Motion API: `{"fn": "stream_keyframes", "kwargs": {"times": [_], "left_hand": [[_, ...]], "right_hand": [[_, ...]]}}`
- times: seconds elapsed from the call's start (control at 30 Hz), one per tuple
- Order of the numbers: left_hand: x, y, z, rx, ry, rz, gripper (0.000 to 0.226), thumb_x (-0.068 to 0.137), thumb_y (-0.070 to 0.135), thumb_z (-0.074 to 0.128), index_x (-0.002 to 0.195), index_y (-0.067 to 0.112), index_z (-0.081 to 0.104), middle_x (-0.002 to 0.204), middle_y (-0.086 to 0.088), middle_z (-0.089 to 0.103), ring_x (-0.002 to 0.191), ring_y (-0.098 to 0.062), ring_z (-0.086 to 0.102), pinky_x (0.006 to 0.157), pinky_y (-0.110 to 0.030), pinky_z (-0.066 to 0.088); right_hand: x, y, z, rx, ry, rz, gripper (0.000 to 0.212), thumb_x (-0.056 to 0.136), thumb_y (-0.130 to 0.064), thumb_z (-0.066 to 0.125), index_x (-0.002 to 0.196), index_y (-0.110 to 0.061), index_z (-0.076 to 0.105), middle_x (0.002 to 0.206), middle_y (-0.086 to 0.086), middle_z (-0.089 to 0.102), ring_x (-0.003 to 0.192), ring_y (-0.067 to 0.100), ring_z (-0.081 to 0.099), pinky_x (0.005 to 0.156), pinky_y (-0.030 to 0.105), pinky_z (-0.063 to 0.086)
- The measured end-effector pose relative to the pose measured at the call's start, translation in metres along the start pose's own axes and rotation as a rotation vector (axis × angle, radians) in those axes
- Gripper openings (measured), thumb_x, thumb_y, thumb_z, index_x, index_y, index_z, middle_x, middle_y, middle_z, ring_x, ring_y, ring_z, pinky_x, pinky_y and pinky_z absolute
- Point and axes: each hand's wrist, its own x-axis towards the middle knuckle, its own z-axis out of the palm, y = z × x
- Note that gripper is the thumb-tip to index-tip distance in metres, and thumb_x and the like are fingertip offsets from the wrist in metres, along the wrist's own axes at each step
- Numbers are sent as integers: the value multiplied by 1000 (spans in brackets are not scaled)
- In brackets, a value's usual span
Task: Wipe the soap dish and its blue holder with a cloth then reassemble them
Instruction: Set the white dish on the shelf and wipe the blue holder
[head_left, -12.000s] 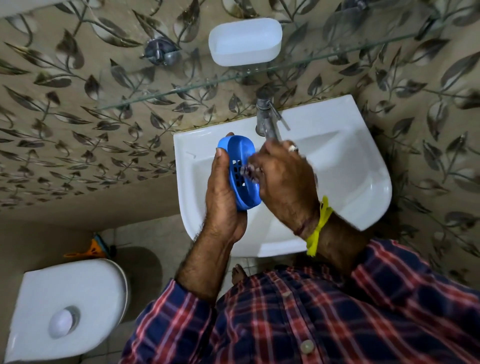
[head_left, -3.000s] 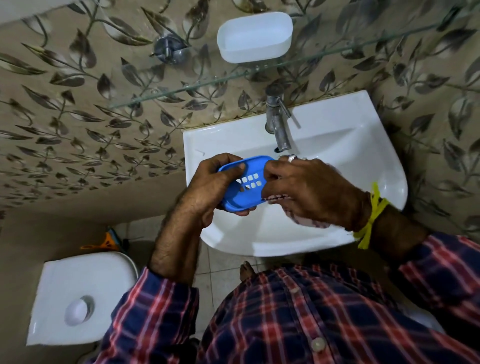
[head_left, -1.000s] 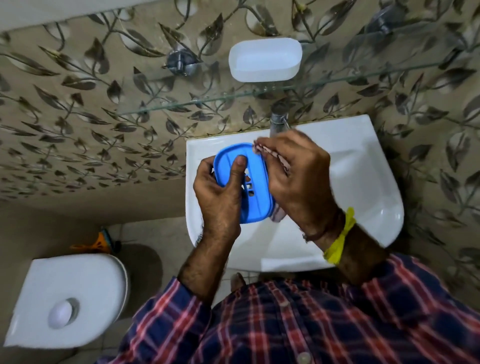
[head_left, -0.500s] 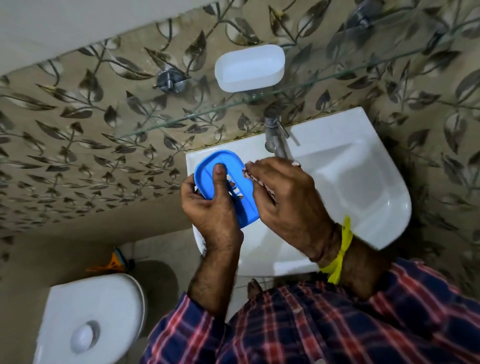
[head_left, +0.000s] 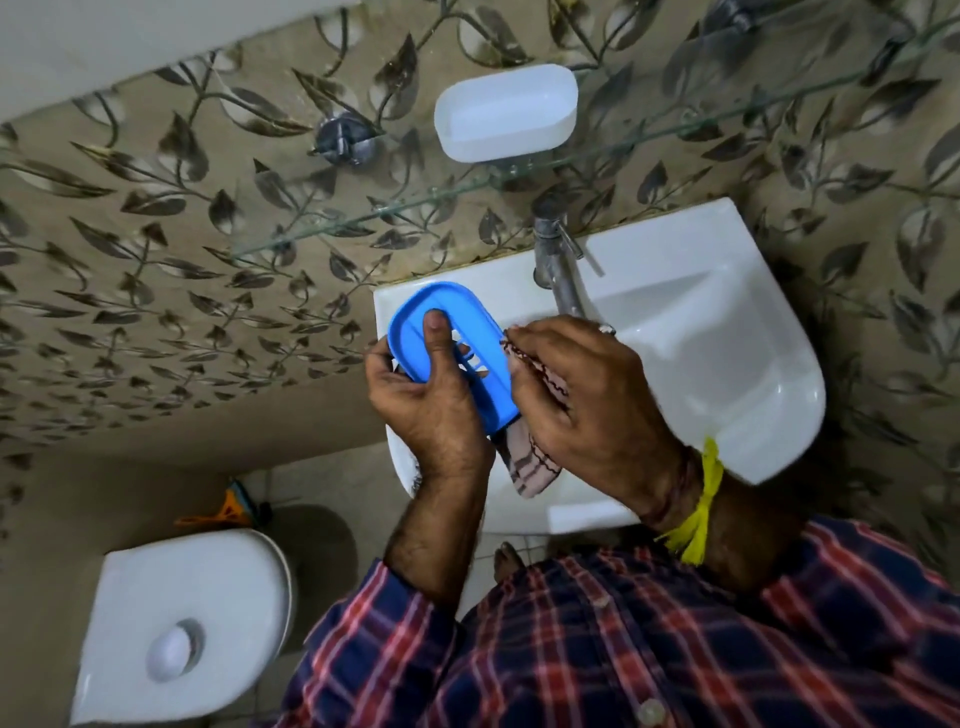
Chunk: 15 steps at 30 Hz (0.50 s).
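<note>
My left hand (head_left: 426, 400) grips the blue slotted holder (head_left: 457, 322) over the left rim of the sink, thumb pressed on its upper face. My right hand (head_left: 587, 405) is closed on a checked cloth (head_left: 530, 462) and presses it against the holder's right edge; a tail of cloth hangs below. The white soap dish (head_left: 506, 111) sits apart on the glass shelf (head_left: 675, 132) above the tap, open side up.
A white sink (head_left: 727, 332) with a metal tap (head_left: 558, 265) is under my hands. The leaf-patterned tiled wall fills the background. A white toilet cistern (head_left: 182, 618) stands at lower left, with an orange and blue object (head_left: 228, 512) on the floor behind it.
The holder has been turned from lying flat across to lengthwise and tilted, and my right hand with the cloth has slid along its right edge. The white dish has stayed on the shelf.
</note>
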Motion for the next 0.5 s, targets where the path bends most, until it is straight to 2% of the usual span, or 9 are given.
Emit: {"fn": "stream_keyframes", "kwargs": {"times": [0.07,0.17,0.23,0.27,0.33,0.37,0.4,0.43,0.5], "left_hand": [[-4,-1,0,-26,21,-33,27,95,17,72,103,-3,55,79,-10,65,61,-11,61,56,-26,53],[-6,-3,2,-25,4,-64,27,94,15,73,106,1,54,81,-3,64,64,-7,62,60,-23,54],[0,9,-3,-1,-167,-54,37,87,12,78,113,6,52,90,2,65,73,-3,65,66,-20,55],[8,17,-8,81,-308,18,48,82,10,83,118,10,51,100,2,63,83,-3,66,73,-20,55],[33,28,-15,414,-662,284,61,75,12,89,126,18,55,117,5,61,105,-8,62,88,-23,51],[45,34,-15,565,-809,407,57,75,16,90,124,20,62,116,8,64,106,-8,61,91,-24,50],[52,40,-14,655,-905,434,46,75,19,89,116,20,68,109,11,67,102,-4,62,90,-25,51],[54,44,-13,653,-938,390,34,76,18,88,107,20,73,101,13,70,94,-1,63,85,-24,51],[49,46,-12,514,-889,289,21,77,11,86,93,19,74,92,11,72,83,0,64,77,-19,49]], "right_hand": [[5,1,3,-37,-12,-12,24,87,-16,68,103,1,71,98,14,71,90,32,67,81,43,56],[8,5,6,-75,3,-13,20,82,-1,69,101,3,72,95,18,72,86,37,67,78,46,56],[8,10,1,-90,5,-34,17,81,3,69,98,4,72,91,19,72,83,38,68,75,46,56],[8,13,-3,-101,-4,-54,16,81,4,69,97,5,73,91,19,73,83,38,68,76,46,56],[11,18,-10,-130,-27,-135,19,80,6,68,98,6,73,93,19,73,85,37,70,79,45,56],[15,20,-13,-139,-46,-198,20,80,6,67,99,7,72,95,20,73,86,36,70,82,46,56],[18,21,-15,-145,-61,-256,20,80,6,66,100,7,72,95,20,73,87,36,70,83,47,56],[23,22,-17,-149,-67,-293,20,81,6,65,100,7,72,96,20,73,88,36,70,83,47,56],[28,22,-21,-155,-66,-300,20,82,5,66,101,5,73,99,18,74,91,35,71,84,48,55]]}}
